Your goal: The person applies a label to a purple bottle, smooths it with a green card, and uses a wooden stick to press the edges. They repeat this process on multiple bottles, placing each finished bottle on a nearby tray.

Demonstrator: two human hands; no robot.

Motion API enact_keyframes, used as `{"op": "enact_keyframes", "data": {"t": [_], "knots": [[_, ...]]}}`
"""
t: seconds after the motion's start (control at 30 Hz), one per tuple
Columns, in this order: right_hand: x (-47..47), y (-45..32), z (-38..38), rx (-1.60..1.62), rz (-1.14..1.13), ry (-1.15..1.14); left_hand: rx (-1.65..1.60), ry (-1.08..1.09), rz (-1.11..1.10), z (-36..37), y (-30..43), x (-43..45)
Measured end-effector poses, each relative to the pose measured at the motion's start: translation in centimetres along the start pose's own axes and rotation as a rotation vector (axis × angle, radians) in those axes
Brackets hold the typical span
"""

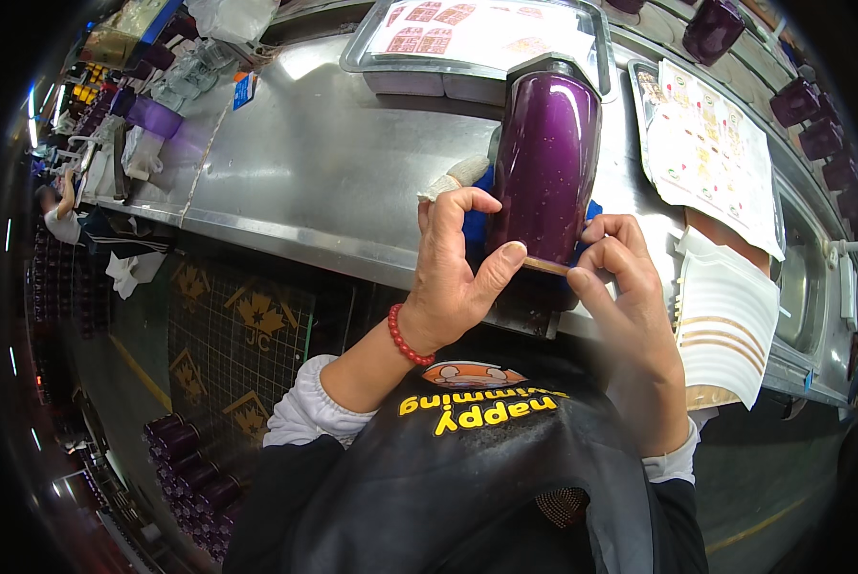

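A glossy dark purple glass bottle (pixel 547 158) lies in a fixture before me, its neck pointing away. A thin gold-coloured band (pixel 546 266) crosses its near end. My left hand (pixel 454 265) grips the bottle's left side, with the index fingertip on the glass and the thumb at the left end of the band. A whitish cloth cot (pixel 465 173) covers one of its fingers. My right hand (pixel 626 287) holds the near right edge, its thumb tip at the band's right end. Blue material (pixel 476 228) shows beneath the bottle. The fixture is mostly hidden.
Behind stands a metal tray (pixel 357 54) with printed decal sheets (pixel 472 29). Decal sheets (pixel 716 143) and curved white strips with gold lines (pixel 723 323) lie right, near a sink (pixel 805 273). Purple bottles (pixel 192 466) stand on the floor left. A person (pixel 61 215) works far left.
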State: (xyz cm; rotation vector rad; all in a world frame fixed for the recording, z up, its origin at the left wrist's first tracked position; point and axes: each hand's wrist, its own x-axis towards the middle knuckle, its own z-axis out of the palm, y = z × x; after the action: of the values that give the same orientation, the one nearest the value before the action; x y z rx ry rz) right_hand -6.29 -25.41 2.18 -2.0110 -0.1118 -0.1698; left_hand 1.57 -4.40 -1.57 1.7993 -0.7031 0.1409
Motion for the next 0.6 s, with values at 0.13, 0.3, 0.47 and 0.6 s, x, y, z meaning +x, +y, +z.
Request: {"op": "enact_keyframes", "data": {"t": [0.13, 0.3, 0.47, 0.6], "knots": [[0.1, 0.1, 0.0, -0.009, 0.005, -0.004, -0.04, -0.002, -0.014, 0.1, -0.1, -0.1], [0.1, 0.3, 0.1, -0.004, -0.002, 0.006, -0.092, -0.018, -0.068, 0.2, -0.4, -0.5], [0.0, 0.4, 0.1, 0.006, -0.003, 0.011, -0.109, -0.104, -0.046, -0.1, -1.2, -0.6], [0.2, 0.4, 0.2, 0.009, 0.002, 0.008, -0.168, -0.009, -0.057, 0.6, -1.0, -0.6]]}}
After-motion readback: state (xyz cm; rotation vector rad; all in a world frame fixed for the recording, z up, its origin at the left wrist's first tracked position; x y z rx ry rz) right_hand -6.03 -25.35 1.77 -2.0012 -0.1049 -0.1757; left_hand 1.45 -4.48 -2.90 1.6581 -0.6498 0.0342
